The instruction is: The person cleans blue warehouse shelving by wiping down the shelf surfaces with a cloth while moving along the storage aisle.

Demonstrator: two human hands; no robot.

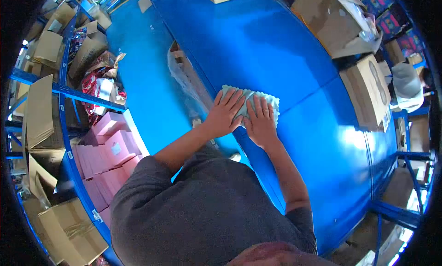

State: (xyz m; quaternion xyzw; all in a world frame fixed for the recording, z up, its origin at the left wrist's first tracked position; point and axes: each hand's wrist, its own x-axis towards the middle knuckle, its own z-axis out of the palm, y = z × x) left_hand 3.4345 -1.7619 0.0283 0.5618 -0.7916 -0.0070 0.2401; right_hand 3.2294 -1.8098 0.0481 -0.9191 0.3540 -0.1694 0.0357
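A pale green cloth (271, 105) with a scalloped edge lies on the blue tabletop (304, 141), close to its near left edge. My left hand (223, 115) rests flat on the cloth's left part, fingers stretched out. Beside it, my right hand (261, 122) presses flat on the right part, with its fingers extended too. The two thumbs are close together near the cloth's lower edge. Both palms hide much of the cloth, so I cannot tell whether it is folded underneath.
Left of the table, clear plastic wrapping (182, 75) is by the table's side on the blue floor (138, 49). Pink boxes (120, 146) and open cartons (40, 111) fill the left shelving. Cardboard boxes (366, 93) line the table's right side; a person (407, 84) is beyond them.
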